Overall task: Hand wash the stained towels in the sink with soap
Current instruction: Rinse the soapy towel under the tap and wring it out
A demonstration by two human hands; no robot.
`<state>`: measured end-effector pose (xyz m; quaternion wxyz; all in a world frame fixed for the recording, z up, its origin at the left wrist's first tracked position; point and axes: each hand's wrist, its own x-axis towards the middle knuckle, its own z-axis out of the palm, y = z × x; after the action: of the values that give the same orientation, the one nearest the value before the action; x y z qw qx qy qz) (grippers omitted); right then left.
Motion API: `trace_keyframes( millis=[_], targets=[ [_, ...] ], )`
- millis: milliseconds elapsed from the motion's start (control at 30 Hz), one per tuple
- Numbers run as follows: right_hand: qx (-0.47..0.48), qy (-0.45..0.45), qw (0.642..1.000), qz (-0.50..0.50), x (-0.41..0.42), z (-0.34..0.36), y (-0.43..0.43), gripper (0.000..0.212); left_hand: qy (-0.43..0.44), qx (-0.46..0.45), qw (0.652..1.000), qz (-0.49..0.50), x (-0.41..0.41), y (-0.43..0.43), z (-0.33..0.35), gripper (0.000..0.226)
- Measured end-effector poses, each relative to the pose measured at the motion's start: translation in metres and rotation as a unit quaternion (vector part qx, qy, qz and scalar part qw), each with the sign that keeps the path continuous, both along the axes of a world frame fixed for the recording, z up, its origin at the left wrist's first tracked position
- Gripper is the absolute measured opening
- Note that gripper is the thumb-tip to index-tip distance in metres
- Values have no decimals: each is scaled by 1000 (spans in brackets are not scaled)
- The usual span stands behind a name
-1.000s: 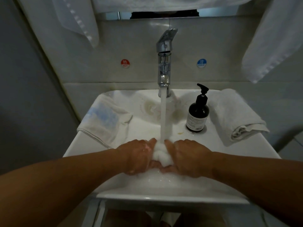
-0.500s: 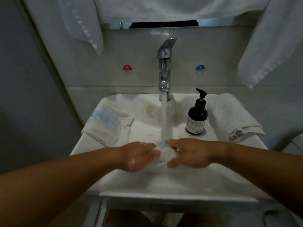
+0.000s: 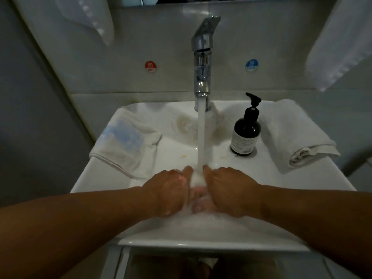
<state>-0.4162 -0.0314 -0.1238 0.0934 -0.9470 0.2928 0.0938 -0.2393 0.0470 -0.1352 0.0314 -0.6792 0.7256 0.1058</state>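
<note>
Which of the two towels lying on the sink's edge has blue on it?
The folded towel on the left edge, with a pale blue patch; the rolled towel right of the soap bottle is plain white.

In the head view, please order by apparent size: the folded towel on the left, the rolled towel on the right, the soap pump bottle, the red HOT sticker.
1. The folded towel and the rolled towel: they look about alike, so I do not rank them.
2. The soap pump bottle.
3. The red HOT sticker.

A bunched wet towel (image 3: 198, 179) sits mid-frame in the white sink (image 3: 201, 241), a blue-stained towel (image 3: 124, 141) draped over its left rim and a dark soap bottle (image 3: 245, 133) standing at the right.
</note>
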Motion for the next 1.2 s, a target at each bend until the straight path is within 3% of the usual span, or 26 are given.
trace_keyframes(
  millis=[167,267,367,467,600,667,733,833,900,967,1033,1067,1167,1200],
  targets=[
    [6,-23,1000,-15,3,4,2,108,36,10,998,54,-9,1,13,35],
    [23,-34,999,-35,3,6,1,97,23,8,998,66,-11,0,15,36],
    [16,-28,999,-42,4,4,-2,92,53,14,995,79,-12,-1,19,54],
    [87,-64,993,-56,2,2,-6,100,9,66,998,19,-9,-5,26,61],
    [188,-97,976,-48,-4,9,-9,81,150,110,979,85,1,-5,29,61],
    [130,-99,986,-28,-6,15,-9,61,101,54,988,105,9,-4,29,61],
    [93,-111,989,-6,-9,18,-5,56,93,22,992,78,14,2,29,65],
    [91,-64,993,28,-19,15,2,79,139,92,986,17,8,15,31,87],
    [58,-5,997,40,-19,8,3,106,77,105,991,14,1,16,25,99],
    [13,36,998,51,-12,3,0,115,5,82,996,-25,0,11,19,83],
    [-14,49,997,57,-4,3,-5,106,-2,90,995,-45,2,3,18,53],
    [-25,48,997,57,-2,2,-7,98,9,105,994,-39,2,-1,19,51],
    [-53,47,997,37,2,-1,-11,80,83,97,992,20,1,-7,11,74],
    [-63,41,997,32,2,-1,-12,76,67,88,993,28,0,-8,11,76]
  ],
)
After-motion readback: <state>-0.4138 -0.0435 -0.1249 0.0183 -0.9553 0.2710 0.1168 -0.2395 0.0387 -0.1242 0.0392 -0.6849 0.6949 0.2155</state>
